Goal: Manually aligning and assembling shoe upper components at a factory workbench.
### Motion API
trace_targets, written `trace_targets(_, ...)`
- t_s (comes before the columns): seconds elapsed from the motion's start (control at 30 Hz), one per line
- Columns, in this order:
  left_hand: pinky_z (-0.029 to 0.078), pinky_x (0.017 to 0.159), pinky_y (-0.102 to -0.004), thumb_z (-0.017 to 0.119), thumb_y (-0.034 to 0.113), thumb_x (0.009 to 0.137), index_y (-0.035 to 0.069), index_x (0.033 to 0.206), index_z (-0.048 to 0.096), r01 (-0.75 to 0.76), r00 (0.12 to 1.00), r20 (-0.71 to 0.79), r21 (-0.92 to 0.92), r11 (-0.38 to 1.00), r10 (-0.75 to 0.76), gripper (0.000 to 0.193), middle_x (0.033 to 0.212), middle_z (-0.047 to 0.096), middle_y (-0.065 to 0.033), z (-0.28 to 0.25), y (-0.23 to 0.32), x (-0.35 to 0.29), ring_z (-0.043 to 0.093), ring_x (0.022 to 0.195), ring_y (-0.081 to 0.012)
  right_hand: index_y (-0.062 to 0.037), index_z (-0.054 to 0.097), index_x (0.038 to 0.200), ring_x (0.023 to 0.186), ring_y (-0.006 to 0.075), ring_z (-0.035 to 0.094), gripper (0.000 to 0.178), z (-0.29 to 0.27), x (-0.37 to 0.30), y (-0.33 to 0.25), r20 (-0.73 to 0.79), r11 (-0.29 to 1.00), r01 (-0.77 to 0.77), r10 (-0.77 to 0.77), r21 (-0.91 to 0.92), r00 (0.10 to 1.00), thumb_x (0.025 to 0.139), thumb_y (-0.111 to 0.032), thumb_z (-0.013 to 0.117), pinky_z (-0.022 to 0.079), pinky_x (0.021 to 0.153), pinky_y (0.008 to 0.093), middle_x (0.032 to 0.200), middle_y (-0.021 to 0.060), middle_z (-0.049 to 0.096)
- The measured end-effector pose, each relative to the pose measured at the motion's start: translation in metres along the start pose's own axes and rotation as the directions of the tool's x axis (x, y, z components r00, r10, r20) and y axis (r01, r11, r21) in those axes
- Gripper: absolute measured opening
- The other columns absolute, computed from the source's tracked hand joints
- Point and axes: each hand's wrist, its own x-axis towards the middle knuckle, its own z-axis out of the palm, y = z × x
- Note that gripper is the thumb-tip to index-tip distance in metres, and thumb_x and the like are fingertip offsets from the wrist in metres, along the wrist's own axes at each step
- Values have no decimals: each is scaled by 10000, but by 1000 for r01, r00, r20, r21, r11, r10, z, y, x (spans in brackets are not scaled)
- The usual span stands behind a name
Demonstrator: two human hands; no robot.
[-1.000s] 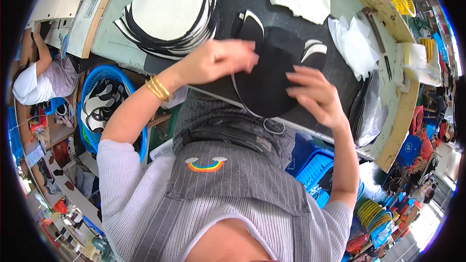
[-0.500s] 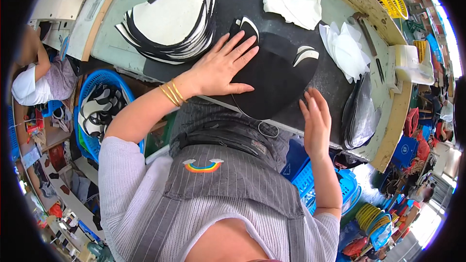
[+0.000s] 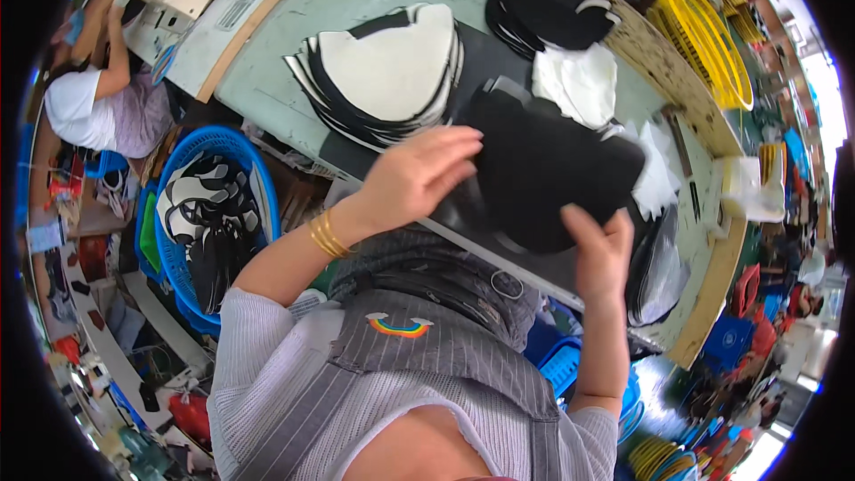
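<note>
A black ear-tabbed fabric piece (image 3: 552, 169) is tilted up from the dark work mat, slightly blurred. My right hand (image 3: 601, 245) grips its lower right edge, thumb on top and the other fingers partly hidden. At its left edge is my left hand (image 3: 414, 169), fingers stretched out and fingertips at the fabric; whether they touch it is unclear. Left of the piece lies a stack of white-faced, black-edged rounded pieces (image 3: 387, 67). Beyond it sits a pile of black pieces with white ear tabs (image 3: 557, 9).
White sheets (image 3: 579, 85) and translucent sheets (image 3: 659, 169) lie right of the mat, near a hammer (image 3: 679, 138). A wooden ledge (image 3: 712, 303) borders the table. A blue basket (image 3: 263, 191) of black and white pieces stands at left, near another person (image 3: 107, 107). A yellow basket (image 3: 704, 36) is beyond.
The black piece, flat on the mat before, is now raised and tilted. My left hand has left its top for its left edge; my right hand has closed on its edge. The view has shifted.
</note>
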Motion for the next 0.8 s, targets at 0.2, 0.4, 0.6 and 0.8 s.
trace_targets(0.2,427,971,-372,669,156,809,-12,1076,618,228,971,-159,392,891,-179,320,1129,624,-130,-34,-53,-18,566,1106,-299,56,560,1119,957,185,602,299,-10,173,-36,-1,968,66,-68,242,998,862,-88,610,474,847,313,1060,88,634)
trace_targets(0.4,443,930,-387,673,166,780,-6,1004,630,137,990,-38,380,915,-132,285,1161,603,-134,-41,-58,-19,569,1090,-287,-3,602,930,720,146,583,169,44,157,36,134,903,247,-212,-351,968,882,-164,622,479,652,290,818,86,622)
trace_targets(0.6,455,808,-333,652,103,805,11,799,644,337,935,-123,27,941,-332,93,1014,643,-74,-46,-71,-10,545,987,-240,7,573,938,793,225,618,90,136,102,36,400,632,564,-399,-531,825,858,-31,588,487,719,304,882,120,607)
trace_targets(0.8,433,772,-292,614,141,843,28,811,611,515,841,-127,-113,850,-527,118,909,624,-57,-39,-77,1,519,896,-216,8,559,944,852,287,584,136,136,96,46,299,597,630,-563,-497,770,815,6,602,480,759,334,934,141,593)
